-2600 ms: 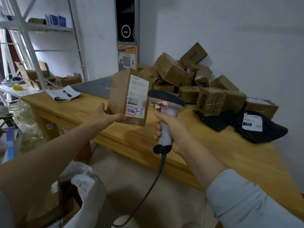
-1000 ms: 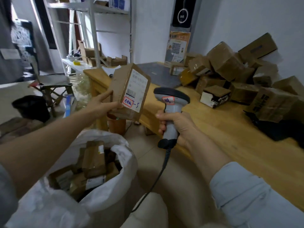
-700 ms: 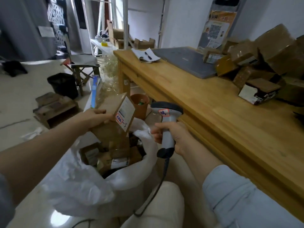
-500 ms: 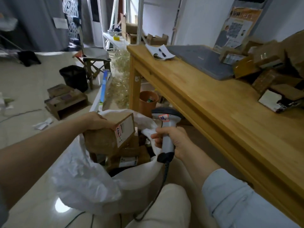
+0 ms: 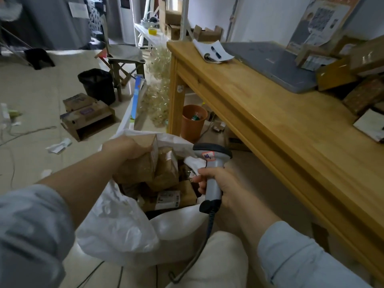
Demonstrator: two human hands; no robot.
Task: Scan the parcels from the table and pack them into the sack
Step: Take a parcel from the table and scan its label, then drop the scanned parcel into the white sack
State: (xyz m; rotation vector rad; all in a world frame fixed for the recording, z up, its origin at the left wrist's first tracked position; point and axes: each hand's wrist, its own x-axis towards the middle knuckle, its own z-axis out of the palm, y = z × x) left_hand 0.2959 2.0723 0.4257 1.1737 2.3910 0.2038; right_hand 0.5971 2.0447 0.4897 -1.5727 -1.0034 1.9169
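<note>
Brown cardboard parcel [image 5: 139,169] is held in the left hand [image 5: 122,147], whose fingers wrap over its top edge from above. The parcel hangs below that hand, with its long axis roughly upright and leaning slightly. Its lower end is already inside the mouth of the white sack [image 5: 116,225].

The sack stands on the floor, just below and to the right of the left hand. Its rim is folded open, and several packed parcels [image 5: 166,175] fill it close to the brim. The held parcel appears to touch the one beside it, though the contact cannot be confirmed.

The drop path is judged to be straight down and short. The left hand is the nearer hand and the only one placed to make the release. The free space lies toward the sack's near left side, so the parcel may need to tip flat to settle.

At the sack's right rim, the right hand [image 5: 224,186] is clamped around the handle of the grey scanner [image 5: 212,157]. The scanner head points away over the sack and its cord trails down.

Further right is the wooden surface [image 5: 280,132]. It carries the remaining parcels [image 5: 365,94] at its far right, well apart from both hands. Scanning and packing are judged to be unfinished.
</note>
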